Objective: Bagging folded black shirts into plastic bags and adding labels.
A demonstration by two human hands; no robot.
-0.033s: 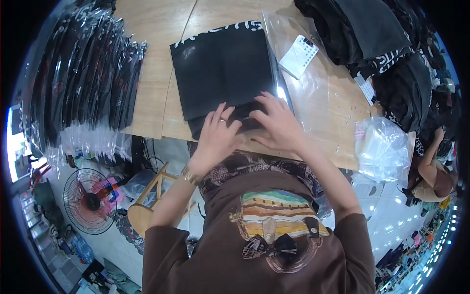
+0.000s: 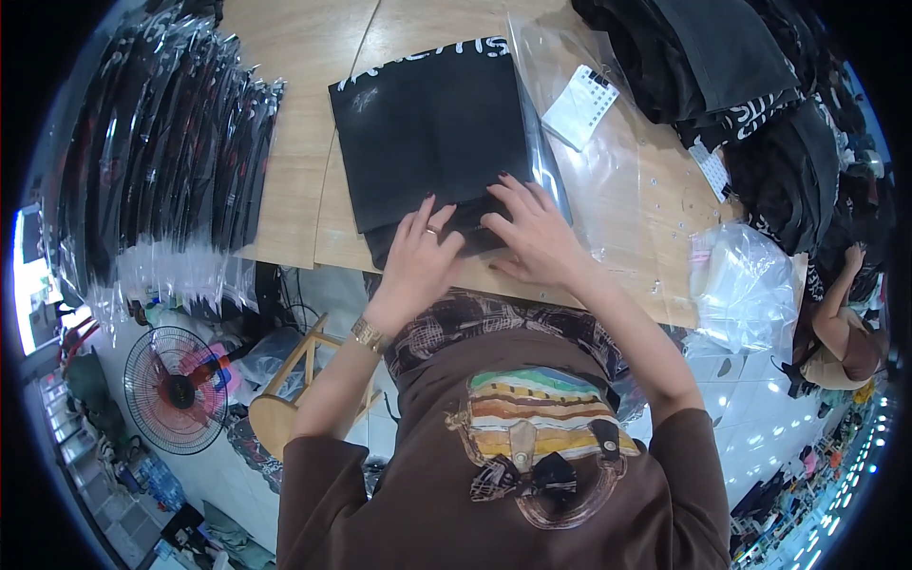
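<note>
A folded black garment (image 2: 432, 138) with white lettering along its far edge lies on the wooden table in front of me. Clear plastic shows along its right side. My left hand (image 2: 416, 261), wearing a ring, rests its fingertips on the near left part of the cloth, fingers apart. On the near right part lies my right hand (image 2: 540, 236), its fingers spread and bent with the tips on the fabric. Neither hand visibly grips anything. A dark folded layer shows between the hands at the near edge; its underside is hidden.
Plastic-wrapped black garments (image 2: 171, 142) stand in a row at left. White tag sheets (image 2: 579, 109) lie right of the garment, near piled black garments (image 2: 731, 57). Clear plastic bags (image 2: 741, 290) sit at the right corner. A fan (image 2: 177, 389) and stool (image 2: 275, 423) stand below left; another person (image 2: 841, 342) works far right.
My right fingers have shifted slightly away from me over the cloth. My left hand has barely moved, and the garment lies almost the same.
</note>
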